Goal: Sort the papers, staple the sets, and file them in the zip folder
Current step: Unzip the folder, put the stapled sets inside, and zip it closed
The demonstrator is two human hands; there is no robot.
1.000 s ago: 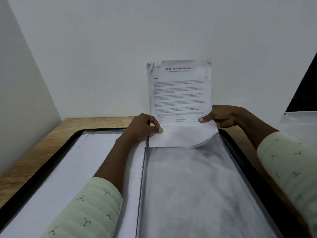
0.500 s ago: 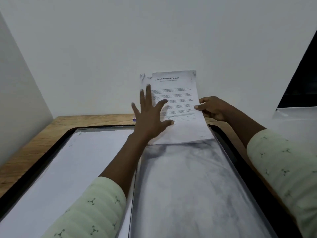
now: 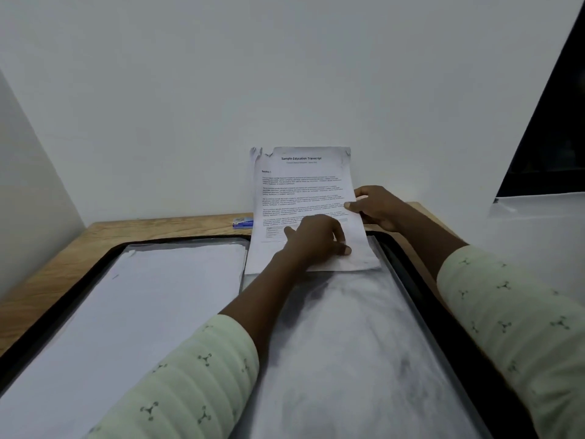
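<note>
Open zip folder (image 3: 408,280) flat on wooden worktop (image 3: 63,248). Left half: white sheets (image 3: 142,312). Right half: clouded grey, transcript papers (image 3: 304,185) upright at far end. Right hand (image 3: 376,207) fingers clamped on their right edge. Left hand (image 3: 316,239) fingers bent against lower part, grip unclear. Small blue box (image 3: 243,222) partly hidden behind, label unreadable.

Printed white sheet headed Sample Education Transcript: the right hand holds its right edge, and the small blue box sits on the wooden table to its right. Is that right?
Not quite. The head view shows the small blue box on the wooden table to the left of the printed white sheet, not its right. The right hand does hold the sheet's right edge.
</note>
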